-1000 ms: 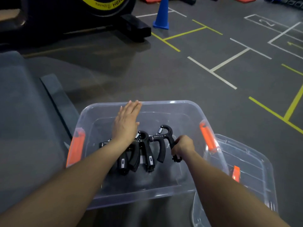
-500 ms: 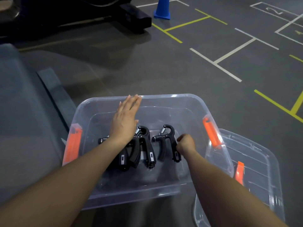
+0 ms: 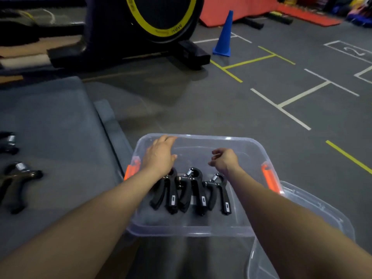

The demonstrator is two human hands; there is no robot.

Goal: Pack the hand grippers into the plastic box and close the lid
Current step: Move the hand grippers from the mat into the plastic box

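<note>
A dark grey gym floor [image 3: 201,105] marked with white and yellow lines runs back to a blue cone [image 3: 224,35] and a black machine with a yellow-ringed wheel [image 3: 161,17]. On the left lies a grey mat [image 3: 56,127], and two more black grippers [image 3: 16,182] rest on it near the frame's edge. The clear plastic box [image 3: 193,228] with orange latches sits on the floor beside the mat, and its clear lid [image 3: 314,214] lies off, partly under the box's right side. The left hand [image 3: 160,156] hovers flat and spread over the box's far left part, holding nothing. The right hand [image 3: 225,160] hangs with fingers loosely curled, also empty. Three hand grippers [image 3: 191,192] lie side by side on the box's bottom, springs pointing away, just below and between both hands; whether the left palm touches the nearest one is unclear
</note>
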